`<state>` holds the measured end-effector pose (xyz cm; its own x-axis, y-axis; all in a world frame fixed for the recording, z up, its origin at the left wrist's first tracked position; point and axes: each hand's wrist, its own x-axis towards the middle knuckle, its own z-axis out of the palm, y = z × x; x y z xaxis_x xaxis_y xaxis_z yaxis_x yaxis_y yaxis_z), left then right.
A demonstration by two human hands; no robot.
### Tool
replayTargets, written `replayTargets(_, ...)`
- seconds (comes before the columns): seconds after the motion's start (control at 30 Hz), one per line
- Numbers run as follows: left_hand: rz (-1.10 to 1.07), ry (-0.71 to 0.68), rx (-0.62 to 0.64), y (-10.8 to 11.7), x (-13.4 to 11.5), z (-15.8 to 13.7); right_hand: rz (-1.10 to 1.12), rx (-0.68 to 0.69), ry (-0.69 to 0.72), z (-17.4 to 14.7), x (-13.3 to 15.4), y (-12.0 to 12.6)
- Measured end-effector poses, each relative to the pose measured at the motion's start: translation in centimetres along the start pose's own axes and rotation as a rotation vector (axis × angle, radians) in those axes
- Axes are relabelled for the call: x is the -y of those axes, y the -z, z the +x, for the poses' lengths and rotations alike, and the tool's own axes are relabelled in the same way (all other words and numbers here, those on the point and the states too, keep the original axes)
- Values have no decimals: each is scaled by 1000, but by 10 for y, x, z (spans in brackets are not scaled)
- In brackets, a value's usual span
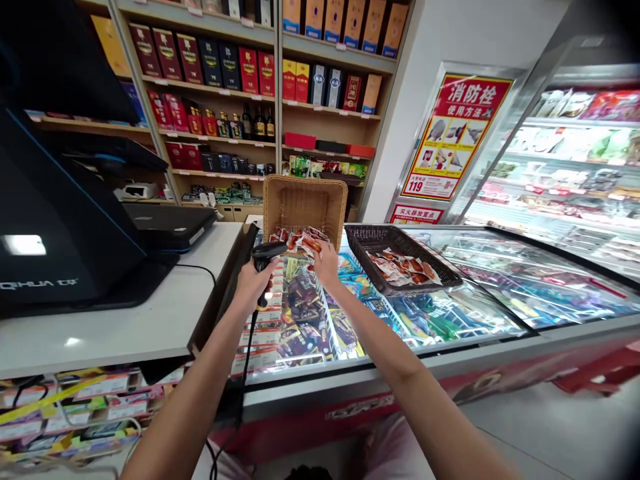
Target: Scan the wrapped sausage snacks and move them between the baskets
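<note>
My left hand (251,285) is closed round the handle of a black barcode scanner (269,251), whose cord hangs down past the freezer edge. Its head points to the right, close to my right hand (326,263). That hand grips a packaged sausage (312,245) at the mouth of a tan wicker basket (305,187). The basket is tipped so that its opening faces me, and several more packaged sausages (280,235) lie in its lower part. To the right, a dark brown woven basket (360,241) holds further reddish-brown packs (400,267).
Both baskets stand on a glass-topped chest freezer (480,293) with colourful packs inside. At left, a checkout terminal (60,220) occupies a white counter (165,313). Shelves of boxed bottles (220,63) rise behind. A lit refrigerated display (575,153) stands at the far right.
</note>
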<state>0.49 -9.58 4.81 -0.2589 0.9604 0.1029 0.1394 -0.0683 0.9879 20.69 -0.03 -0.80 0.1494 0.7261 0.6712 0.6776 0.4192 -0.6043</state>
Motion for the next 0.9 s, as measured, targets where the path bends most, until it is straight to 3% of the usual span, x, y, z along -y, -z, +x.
replayTargets(0.3,206,-99,121,-50,-13,-15,18,-104,111,-18,-11,64)
replayTargets(0.77,360,-157,196,-73,-21,-24,32,-146,106,-30,-21,88)
replayTargets(0.9,300,-131,220,-87,-25,-27,-31,-141,18,-30,-34,106)
